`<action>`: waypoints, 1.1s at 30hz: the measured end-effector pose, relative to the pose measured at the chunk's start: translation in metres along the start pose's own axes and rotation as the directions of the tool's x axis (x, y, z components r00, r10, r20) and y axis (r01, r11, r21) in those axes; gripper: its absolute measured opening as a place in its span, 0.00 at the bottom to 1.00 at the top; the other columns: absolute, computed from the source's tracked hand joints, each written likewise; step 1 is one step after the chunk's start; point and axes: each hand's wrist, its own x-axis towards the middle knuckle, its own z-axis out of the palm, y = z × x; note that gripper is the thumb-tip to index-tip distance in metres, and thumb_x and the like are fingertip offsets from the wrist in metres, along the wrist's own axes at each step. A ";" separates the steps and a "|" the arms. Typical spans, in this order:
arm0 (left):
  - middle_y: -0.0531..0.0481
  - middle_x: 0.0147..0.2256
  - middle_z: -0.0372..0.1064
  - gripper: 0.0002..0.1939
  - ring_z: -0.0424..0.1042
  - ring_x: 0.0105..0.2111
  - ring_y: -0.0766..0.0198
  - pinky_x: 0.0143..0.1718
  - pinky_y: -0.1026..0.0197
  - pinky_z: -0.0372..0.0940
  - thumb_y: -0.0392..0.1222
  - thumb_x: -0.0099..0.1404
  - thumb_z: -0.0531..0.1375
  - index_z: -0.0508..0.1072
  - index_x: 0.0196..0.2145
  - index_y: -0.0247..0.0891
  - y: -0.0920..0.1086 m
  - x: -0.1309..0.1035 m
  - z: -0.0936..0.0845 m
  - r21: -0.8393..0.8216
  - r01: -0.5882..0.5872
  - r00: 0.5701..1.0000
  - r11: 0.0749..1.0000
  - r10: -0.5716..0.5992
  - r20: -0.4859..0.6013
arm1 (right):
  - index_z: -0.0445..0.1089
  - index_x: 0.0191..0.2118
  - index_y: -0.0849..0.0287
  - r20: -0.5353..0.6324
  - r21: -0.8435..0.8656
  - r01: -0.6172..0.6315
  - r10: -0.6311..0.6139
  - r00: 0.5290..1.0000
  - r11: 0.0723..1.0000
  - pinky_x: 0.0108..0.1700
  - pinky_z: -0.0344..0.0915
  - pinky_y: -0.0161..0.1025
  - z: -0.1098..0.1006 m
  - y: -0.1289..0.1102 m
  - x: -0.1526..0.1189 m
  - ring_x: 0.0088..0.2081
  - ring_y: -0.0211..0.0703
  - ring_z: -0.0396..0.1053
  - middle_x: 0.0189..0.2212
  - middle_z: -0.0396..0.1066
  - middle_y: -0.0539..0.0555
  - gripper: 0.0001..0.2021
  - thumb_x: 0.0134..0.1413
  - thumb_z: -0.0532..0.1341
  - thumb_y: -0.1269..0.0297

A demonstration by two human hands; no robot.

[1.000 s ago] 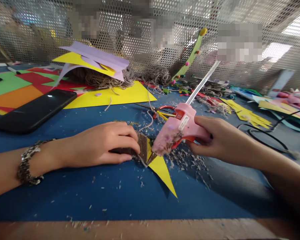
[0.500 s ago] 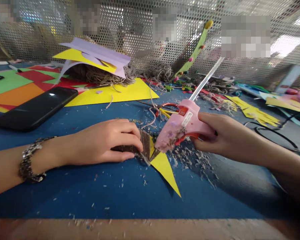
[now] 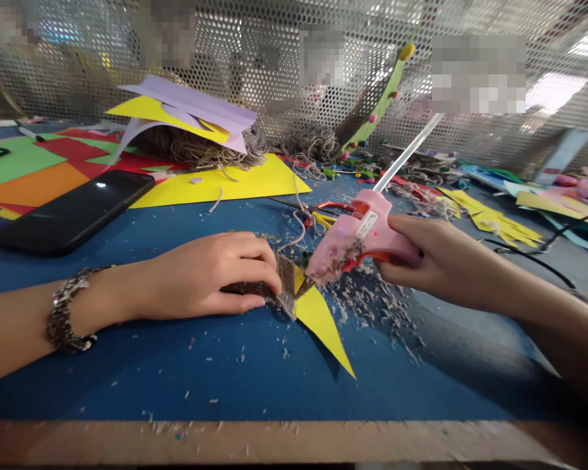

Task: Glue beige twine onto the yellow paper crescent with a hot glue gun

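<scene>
- Head view: I see one right hand [image 3: 416, 254] gripping one pink glue gun [image 3: 355, 236];
- one left hand [image 3: 218, 274] grasping one yarn-wrapped piece [image 3: 286, 274];
- one yellow paper spike [image 3: 326, 326] beside that piece;
- one phone [image 3: 73, 212]

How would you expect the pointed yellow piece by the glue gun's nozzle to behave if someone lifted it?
The yellow piece is probably light, since it looks thin and papery. Its tip seems fairly stiff rather than floppy, jutting above its shadow without visibly drooping.

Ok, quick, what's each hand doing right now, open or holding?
Left hand: curled over the yarn-wrapped piece, holding it.
Right hand: closed around the glue gun.
</scene>
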 end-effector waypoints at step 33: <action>0.50 0.39 0.62 0.07 0.61 0.39 0.65 0.43 0.64 0.54 0.37 0.64 0.52 0.66 0.40 0.40 0.000 0.000 0.000 -0.008 0.000 1.000 1.000 0.000 0.004 | 0.45 0.20 0.55 -0.031 -0.079 -0.079 0.077 0.997 0.994 0.18 0.44 0.31 0.002 0.007 0.002 0.16 0.30 0.46 0.15 0.50 0.44 0.12 0.40 0.54 0.67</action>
